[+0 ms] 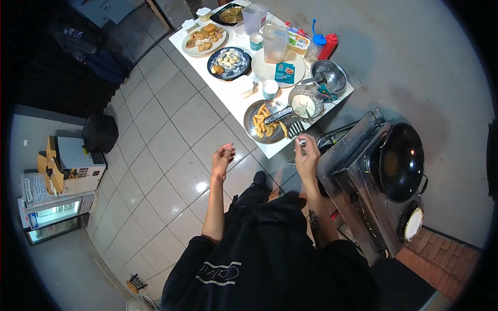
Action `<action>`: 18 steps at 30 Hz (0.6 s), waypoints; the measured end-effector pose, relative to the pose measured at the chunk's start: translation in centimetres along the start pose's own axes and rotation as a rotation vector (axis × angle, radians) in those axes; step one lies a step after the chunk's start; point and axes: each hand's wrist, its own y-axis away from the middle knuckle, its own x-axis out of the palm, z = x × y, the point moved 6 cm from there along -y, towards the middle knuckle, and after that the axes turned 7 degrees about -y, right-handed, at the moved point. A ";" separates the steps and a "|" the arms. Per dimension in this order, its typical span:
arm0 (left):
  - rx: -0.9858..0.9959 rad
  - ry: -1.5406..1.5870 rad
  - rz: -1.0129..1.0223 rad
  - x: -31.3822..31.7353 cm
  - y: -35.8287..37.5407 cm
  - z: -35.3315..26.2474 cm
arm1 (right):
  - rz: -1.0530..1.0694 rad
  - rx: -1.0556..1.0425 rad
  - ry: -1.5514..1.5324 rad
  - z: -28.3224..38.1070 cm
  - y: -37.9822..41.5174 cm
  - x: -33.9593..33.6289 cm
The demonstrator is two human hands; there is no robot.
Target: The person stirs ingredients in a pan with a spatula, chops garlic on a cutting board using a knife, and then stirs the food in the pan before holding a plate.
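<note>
My left hand [222, 161] is in the air over the tiled floor, fingers loosely curled and a little apart, nothing visible in it. Near the table's front corner, my right hand [307, 154] is closed around a small whitish thing that I cannot make out. Just beyond it is the slotted black head of a spatula [295, 129]. Its handle lies across a steel pan [250, 129] holding fried strips that look like fries [259, 122]. Behind the spatula stands a glass bowl [317, 110] with white batter or cream in it.
The white table [236, 107] also carries a black plate [249, 63], a plate of fried food [205, 39], a clear jug [275, 44], a steel bowl [340, 72] and sauce bottles [328, 46]. At right is a stove [342, 179] with a black wok [402, 168].
</note>
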 end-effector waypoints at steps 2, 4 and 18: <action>0.004 0.010 -0.006 -0.3 -0.1 -0.1 | 0.050 -0.030 0.013 0.6 0.1 1.2; 0.005 0.011 -0.012 -0.7 -0.2 -0.3 | 0.113 -0.092 0.034 1.3 0.2 2.4; 0.112 -0.025 0.082 2.4 -1.6 -5.2 | -0.337 0.300 -0.069 3.8 3.0 -9.0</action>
